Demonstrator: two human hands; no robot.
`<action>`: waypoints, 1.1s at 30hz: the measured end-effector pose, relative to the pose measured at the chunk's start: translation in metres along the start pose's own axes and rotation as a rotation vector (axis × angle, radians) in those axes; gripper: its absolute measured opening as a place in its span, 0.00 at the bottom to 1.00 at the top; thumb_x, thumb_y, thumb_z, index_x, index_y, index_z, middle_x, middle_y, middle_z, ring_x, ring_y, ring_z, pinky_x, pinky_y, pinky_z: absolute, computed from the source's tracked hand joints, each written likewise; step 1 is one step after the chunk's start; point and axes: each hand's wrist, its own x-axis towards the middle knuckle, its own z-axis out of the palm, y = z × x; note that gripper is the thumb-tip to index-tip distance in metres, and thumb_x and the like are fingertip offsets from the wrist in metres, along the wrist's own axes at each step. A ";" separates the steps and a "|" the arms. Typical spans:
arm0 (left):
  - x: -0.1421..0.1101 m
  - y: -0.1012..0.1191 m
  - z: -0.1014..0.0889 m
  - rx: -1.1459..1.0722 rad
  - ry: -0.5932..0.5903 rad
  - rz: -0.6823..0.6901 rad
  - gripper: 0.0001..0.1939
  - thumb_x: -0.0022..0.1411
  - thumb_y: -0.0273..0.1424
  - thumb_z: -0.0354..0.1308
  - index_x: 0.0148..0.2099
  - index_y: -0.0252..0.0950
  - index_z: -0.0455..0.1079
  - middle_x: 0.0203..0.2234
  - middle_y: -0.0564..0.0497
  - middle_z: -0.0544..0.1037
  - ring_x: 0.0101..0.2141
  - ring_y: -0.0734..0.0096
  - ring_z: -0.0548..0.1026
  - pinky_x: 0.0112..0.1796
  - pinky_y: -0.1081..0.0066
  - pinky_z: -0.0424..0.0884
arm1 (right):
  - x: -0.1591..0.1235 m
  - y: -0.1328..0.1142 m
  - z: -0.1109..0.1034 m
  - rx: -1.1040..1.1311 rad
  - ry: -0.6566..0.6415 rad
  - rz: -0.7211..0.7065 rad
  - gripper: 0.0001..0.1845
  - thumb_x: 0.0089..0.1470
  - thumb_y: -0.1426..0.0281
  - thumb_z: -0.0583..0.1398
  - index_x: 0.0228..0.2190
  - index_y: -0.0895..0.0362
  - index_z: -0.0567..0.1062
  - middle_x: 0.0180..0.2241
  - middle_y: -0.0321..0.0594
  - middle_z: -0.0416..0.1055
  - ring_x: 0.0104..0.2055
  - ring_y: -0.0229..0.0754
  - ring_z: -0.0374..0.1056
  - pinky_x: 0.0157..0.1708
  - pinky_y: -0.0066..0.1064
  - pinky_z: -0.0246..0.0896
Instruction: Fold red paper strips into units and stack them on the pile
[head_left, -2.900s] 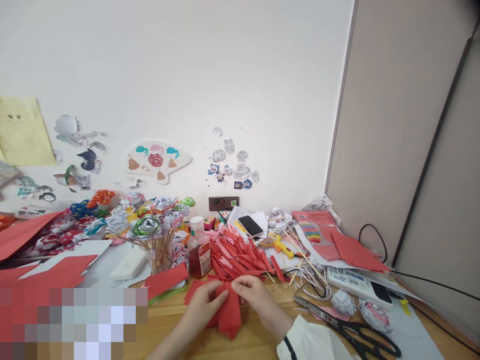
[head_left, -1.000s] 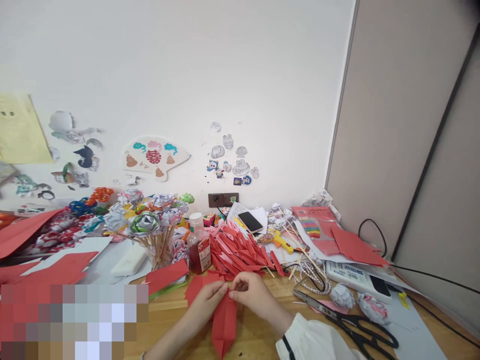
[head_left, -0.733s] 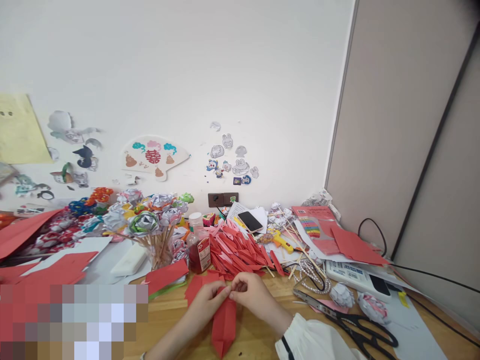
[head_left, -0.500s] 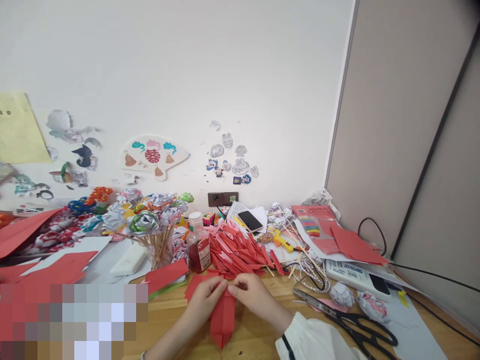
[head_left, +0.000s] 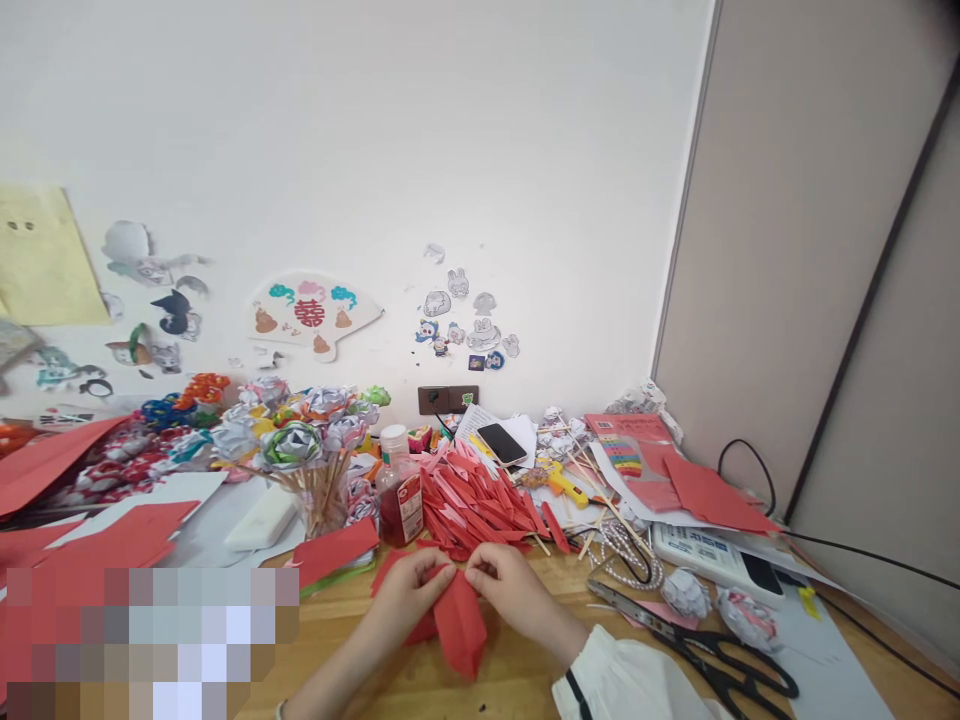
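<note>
Between my hands is a creased sheet of red paper [head_left: 459, 632], its pointed lower end hanging toward me above the wooden table. My left hand [head_left: 414, 592] pinches its upper left part between thumb and fingers. On the upper right edge my right hand [head_left: 504, 585] is closed in a pinch. More red paper [head_left: 386, 568] shows behind and beneath my left hand. Just beyond my hands lies a large heap of folded red and pink paper strips [head_left: 476, 500]. A bottle of reddish liquid [head_left: 400, 490] stands left of that heap.
Black-handled scissors [head_left: 697, 640] lie right of my right sleeve. Behind them are a bead string [head_left: 622, 550], a yellow glue gun [head_left: 562, 483] and a phone [head_left: 502, 444]. Paper flowers on sticks [head_left: 292, 445] stand at left. Red sheets [head_left: 135, 540] lie farther left.
The lower end of the red paper has swung to the right and lifted slightly, with another red part now showing at its left. Both hands keep their pinch and have barely moved.
</note>
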 end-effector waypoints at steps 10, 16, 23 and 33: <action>-0.006 0.001 0.007 0.030 -0.154 -0.073 0.15 0.48 0.37 0.51 0.16 0.35 0.58 0.07 0.61 0.61 0.12 0.80 0.60 0.16 0.79 0.52 | -0.009 -0.020 -0.001 -0.405 0.100 -0.316 0.04 0.46 0.76 0.57 0.23 0.56 0.69 0.30 0.36 0.64 0.36 0.39 0.57 0.36 0.29 0.50; 0.002 -0.002 0.001 -0.265 0.036 -0.165 0.20 0.41 0.48 0.54 0.26 0.35 0.62 0.08 0.59 0.67 0.11 0.75 0.65 0.15 0.76 0.59 | -0.010 -0.022 -0.005 -0.573 0.183 -0.395 0.06 0.50 0.74 0.54 0.28 0.55 0.70 0.27 0.36 0.65 0.32 0.39 0.56 0.34 0.31 0.48; 0.005 -0.003 0.000 -0.518 0.031 -0.232 0.21 0.38 0.47 0.58 0.23 0.37 0.55 0.10 0.58 0.71 0.13 0.74 0.70 0.16 0.78 0.63 | -0.010 -0.008 0.002 -0.616 0.070 -0.435 0.07 0.50 0.75 0.54 0.31 0.55 0.71 0.27 0.36 0.70 0.31 0.38 0.60 0.30 0.27 0.49; 0.005 -0.006 0.004 -0.503 -0.029 -0.164 0.19 0.40 0.44 0.60 0.26 0.35 0.59 0.13 0.55 0.73 0.13 0.73 0.71 0.16 0.76 0.66 | -0.006 -0.013 -0.003 -0.394 0.084 -0.383 0.05 0.49 0.72 0.57 0.25 0.55 0.72 0.27 0.34 0.70 0.31 0.35 0.62 0.33 0.26 0.52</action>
